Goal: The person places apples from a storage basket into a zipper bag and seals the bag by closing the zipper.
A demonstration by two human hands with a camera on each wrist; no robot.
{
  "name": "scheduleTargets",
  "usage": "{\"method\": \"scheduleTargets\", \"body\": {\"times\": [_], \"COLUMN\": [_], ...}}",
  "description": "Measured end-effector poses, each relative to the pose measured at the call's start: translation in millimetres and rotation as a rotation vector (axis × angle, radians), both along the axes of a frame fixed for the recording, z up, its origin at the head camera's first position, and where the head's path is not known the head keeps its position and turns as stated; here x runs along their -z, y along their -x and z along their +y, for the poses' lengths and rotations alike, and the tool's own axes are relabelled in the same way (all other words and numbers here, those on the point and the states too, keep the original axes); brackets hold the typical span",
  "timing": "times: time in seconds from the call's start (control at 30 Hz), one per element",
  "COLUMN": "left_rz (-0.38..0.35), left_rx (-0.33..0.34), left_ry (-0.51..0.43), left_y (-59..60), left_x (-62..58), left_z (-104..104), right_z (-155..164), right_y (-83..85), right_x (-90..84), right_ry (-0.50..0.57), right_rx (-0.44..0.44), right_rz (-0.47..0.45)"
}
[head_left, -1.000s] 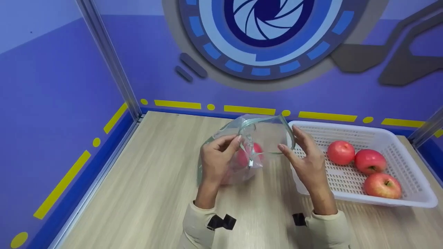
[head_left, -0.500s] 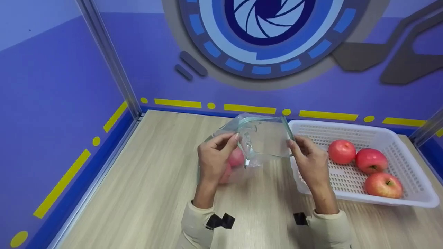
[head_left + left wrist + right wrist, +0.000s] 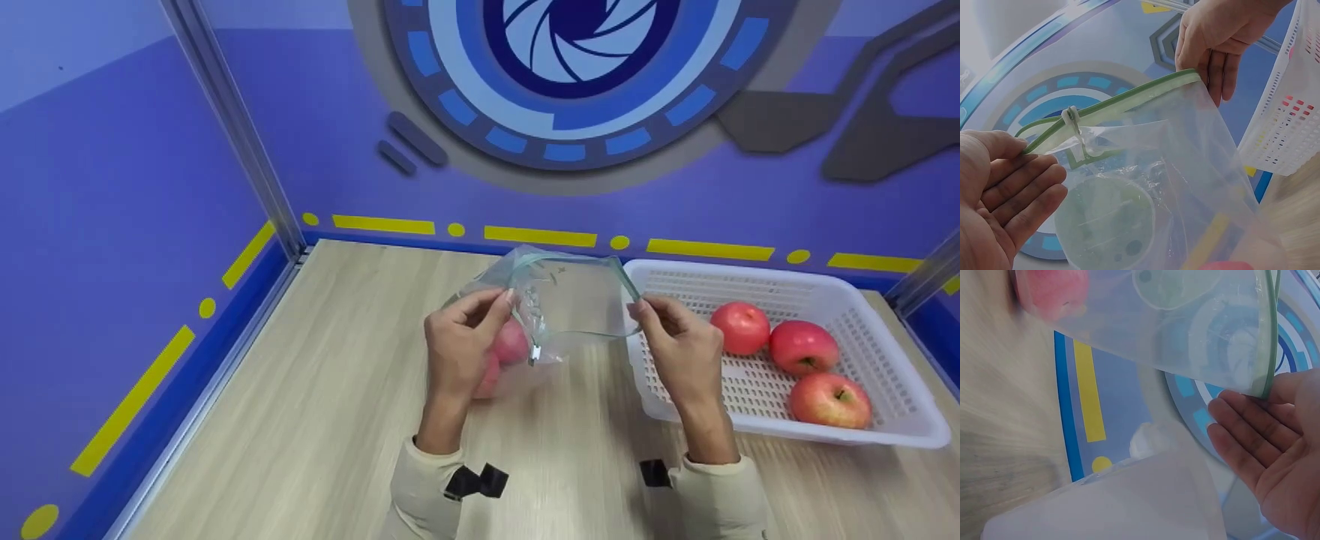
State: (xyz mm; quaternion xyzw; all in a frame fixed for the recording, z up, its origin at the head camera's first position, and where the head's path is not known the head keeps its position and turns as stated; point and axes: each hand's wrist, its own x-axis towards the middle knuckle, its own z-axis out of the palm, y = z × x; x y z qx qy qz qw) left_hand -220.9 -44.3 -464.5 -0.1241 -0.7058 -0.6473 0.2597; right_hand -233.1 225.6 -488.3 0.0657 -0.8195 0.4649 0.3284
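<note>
**Bag Held Open Over Wood-Grain Table**

Since the earlier frames, the right hand (image 3: 679, 346) has closed from a spread pose beside the bag (image 3: 559, 307) to a pinch on its rim at the 3 o'clock side; the left hand (image 3: 459, 346) has kept its pinch on the rim at 9 o'clock. The bag mouth has widened slightly and sits a little lower.

Current state:
- Both hands pinch the green zip rim (image 3: 1129, 98) between thumb and fingers, holding the clear bag's mouth open above the table (image 3: 315, 420).
- A white slider (image 3: 1072, 119) sits on the rim near the left hand.
- Two apples (image 3: 504, 352) lie in the bag's bottom, behind the left hand.
- A white perforated basket (image 3: 885, 352) stands at 3 o'clock of the bag, touching or just beside the right hand; it contains three apples.

Surface and room:
- The table is light wood-grain laminate.
- The walls (image 3: 112, 187) are purple, with a blue base band and yellow dash-and-dot markings.
- A blue and white aperture emblem (image 3: 570, 82) is on the rear wall at 12 o'clock.
- A metal post (image 3: 232, 127) marks the left rear corner.
</note>
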Motion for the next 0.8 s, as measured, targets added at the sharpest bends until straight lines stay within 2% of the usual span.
{"method": "scheduleTargets", "body": {"times": [0.43, 0.8], "left_rz": [0.007, 0.013], "left_rx": [0.004, 0.006], "left_ry": [0.011, 0.013], "left_y": [1.3, 1.8], "left_x": [2.5, 2.7], "left_z": [2, 3], "right_z": [18, 41], "right_y": [-0.7, 2.4], "right_x": [-4.6, -2.9], "right_ry": [0.031, 0.072], "right_rx": [-0.025, 0.065], "right_rz": [-0.017, -0.016]}}
